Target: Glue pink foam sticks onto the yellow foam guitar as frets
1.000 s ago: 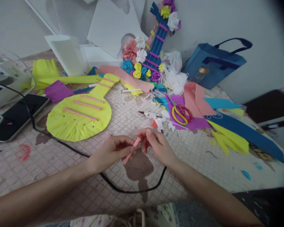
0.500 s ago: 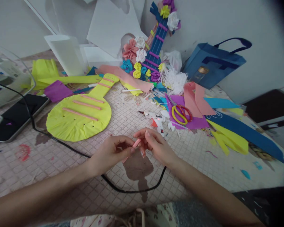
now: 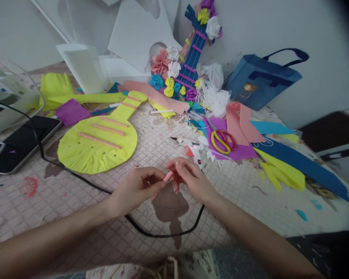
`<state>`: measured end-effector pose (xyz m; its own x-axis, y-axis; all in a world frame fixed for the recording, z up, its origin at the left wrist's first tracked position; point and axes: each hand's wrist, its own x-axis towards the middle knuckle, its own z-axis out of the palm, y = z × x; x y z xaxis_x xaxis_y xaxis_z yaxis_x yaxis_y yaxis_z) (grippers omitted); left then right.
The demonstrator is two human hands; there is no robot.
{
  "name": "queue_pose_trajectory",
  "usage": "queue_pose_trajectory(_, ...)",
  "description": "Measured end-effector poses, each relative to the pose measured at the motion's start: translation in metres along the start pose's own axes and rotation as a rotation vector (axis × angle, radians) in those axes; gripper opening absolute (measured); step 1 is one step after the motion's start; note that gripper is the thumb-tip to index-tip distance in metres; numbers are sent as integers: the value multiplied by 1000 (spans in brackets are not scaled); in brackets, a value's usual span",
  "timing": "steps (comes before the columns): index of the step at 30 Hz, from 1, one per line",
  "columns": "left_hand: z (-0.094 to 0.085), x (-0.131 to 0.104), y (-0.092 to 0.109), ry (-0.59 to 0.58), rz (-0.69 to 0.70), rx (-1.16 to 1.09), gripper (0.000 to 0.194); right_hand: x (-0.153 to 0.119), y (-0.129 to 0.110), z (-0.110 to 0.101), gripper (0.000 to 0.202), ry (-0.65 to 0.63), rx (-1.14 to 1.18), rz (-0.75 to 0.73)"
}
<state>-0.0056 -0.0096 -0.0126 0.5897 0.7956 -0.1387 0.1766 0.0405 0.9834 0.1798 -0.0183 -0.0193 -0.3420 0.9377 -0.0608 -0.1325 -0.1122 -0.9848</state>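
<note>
Between my two hands is a narrow strip of pink crepe paper [image 3: 168,176], its lower end showing under the left fingers. My left hand [image 3: 139,188] pinches it between thumb and fingers. The curled fingers of my right hand [image 3: 190,176] close on its upper end. Just beyond my hands lies a white hot glue gun [image 3: 195,149] with a dark nozzle pointing left. To the left rests a flat guitar shape covered in yellow paper [image 3: 104,155], with several pink sticks lying across its body and neck.
Scissors with red and yellow handles [image 3: 221,141] lie on purple paper [image 3: 242,152]. A black cable [image 3: 151,234] loops below my hands. At the back stand a flower-decorated blue guitar [image 3: 193,52] and a blue bag [image 3: 258,81]. A phone [image 3: 23,143] lies far left.
Almost nothing differs. The view has shifted very slightly, and both hands keep their hold on the pink strip in nearly the same pose.
</note>
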Motion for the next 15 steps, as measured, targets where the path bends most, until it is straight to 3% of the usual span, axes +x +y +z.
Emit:
queue_pose_trajectory(5, -1, 1, -1, -37, -31, -124, 24, 0, 0, -1, 28, -5, -39, 9)
queue_pose_trajectory(10, -4, 3, -2, -157, -213, -510, 21, 0, 5, -5, 35, -21, 72, -1)
queue_pose_trajectory(15, -4, 1, 2, -164, -304, -605, 19, 0, 0, -2, 25, -15, -31, -5)
